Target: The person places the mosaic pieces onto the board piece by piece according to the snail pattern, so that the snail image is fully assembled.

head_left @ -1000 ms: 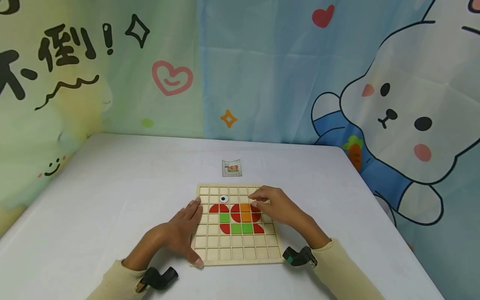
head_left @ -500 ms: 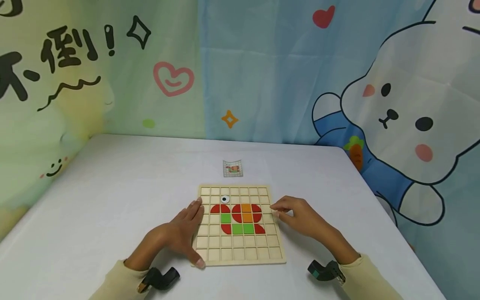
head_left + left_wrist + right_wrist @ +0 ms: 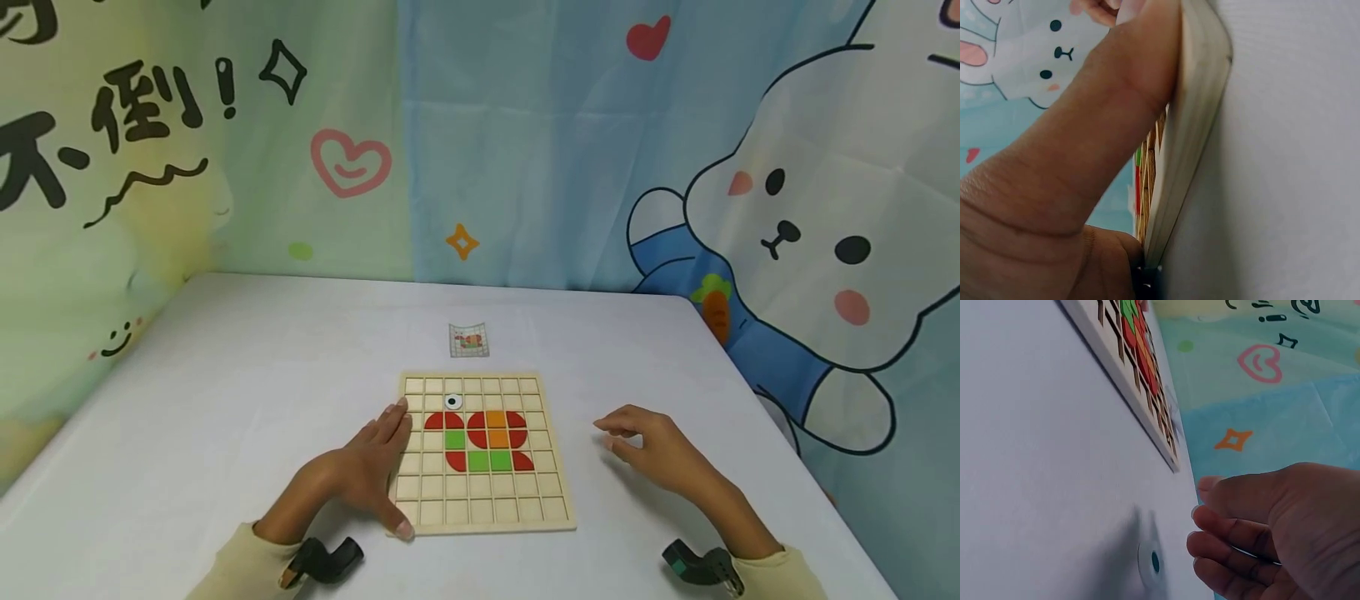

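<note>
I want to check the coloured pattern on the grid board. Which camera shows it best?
The head view: the whole wooden board lies face up, red, green and orange pieces clear. The left wrist view shows only its edge beside the left hand; the right wrist view shows a steep sliver.

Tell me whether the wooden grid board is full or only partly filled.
Partly filled. The wooden grid board holds a small cluster of coloured pieces and one white eye piece near its middle; the outer cells show bare wood.
</note>
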A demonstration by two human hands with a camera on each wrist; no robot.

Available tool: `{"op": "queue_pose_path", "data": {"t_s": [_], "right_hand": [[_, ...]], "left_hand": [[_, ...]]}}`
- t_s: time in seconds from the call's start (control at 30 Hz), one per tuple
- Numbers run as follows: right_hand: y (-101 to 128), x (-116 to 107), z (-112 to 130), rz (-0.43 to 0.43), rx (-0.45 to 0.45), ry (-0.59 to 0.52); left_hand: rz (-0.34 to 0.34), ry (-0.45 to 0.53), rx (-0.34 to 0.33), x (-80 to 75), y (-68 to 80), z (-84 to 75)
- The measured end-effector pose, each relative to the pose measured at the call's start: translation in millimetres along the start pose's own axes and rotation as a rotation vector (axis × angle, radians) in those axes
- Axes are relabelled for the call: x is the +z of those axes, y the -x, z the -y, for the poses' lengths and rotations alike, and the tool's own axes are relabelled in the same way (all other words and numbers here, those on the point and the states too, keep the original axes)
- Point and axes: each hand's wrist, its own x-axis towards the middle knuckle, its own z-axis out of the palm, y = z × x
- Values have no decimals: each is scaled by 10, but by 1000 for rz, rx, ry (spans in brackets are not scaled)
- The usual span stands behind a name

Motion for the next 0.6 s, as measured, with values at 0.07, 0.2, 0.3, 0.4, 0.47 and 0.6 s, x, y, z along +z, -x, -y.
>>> {"op": "queue_pose_path", "data": {"t_s": [0.07, 0.2, 0.3, 0.4, 0.47, 0.6], "right_hand": [[41, -19, -38, 1, 44, 11], [105, -23, -79, 26, 129, 18], [130, -3, -100, 47, 160, 22], [139, 13, -113, 57, 158, 21], [141, 13, -117, 65, 153, 19], [143, 0, -106, 89, 155, 14]], "left_hand": [[0, 1, 0, 6, -1, 1], [7, 9, 4, 5, -4, 12], [5, 16, 13, 2, -6, 22], [10, 5, 15, 4, -9, 26], [8, -2, 12, 9, -12, 23], [-2, 10, 1, 2, -9, 8]]}}
